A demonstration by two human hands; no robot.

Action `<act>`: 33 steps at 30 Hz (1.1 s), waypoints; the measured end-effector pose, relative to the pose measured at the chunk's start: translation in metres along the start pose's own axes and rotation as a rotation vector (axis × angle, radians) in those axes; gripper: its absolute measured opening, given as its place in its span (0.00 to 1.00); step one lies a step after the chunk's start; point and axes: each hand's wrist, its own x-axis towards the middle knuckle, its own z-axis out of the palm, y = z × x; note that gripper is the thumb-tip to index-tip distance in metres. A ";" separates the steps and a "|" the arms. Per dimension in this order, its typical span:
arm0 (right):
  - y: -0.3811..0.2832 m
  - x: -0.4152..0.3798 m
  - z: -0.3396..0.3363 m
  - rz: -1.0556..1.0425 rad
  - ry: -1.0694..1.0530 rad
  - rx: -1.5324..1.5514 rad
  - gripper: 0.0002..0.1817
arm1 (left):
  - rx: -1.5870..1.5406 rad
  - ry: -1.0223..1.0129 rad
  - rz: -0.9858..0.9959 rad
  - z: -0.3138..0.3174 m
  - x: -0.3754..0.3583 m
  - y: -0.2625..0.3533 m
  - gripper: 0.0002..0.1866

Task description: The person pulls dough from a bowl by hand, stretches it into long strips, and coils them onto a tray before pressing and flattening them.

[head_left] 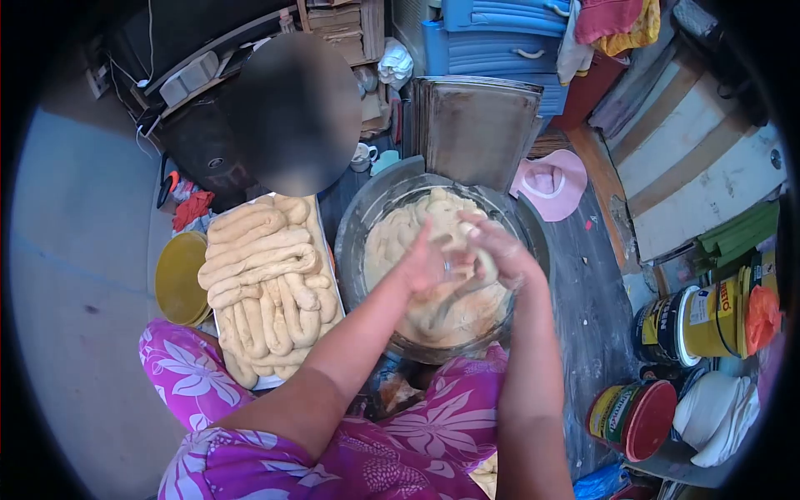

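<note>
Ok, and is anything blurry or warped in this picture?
Head view: strong wide-angle bowing, with black corners. Head view: the left hand and right hand look soft, probably from motion, while the dough ropes read sharper. Head view: a round smeared patch above those ropes hides what's behind.

Left hand (429, 260), right hand (507, 250) over tub (355, 223), dough strip (486, 268) between. Ropes (260, 271) heaped on tray (320, 223), left; pink hat (564, 185), right.
</note>
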 end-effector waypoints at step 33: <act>0.066 0.006 0.093 -0.721 0.502 -0.262 0.42 | 0.486 0.112 0.508 0.105 -0.068 -0.001 0.46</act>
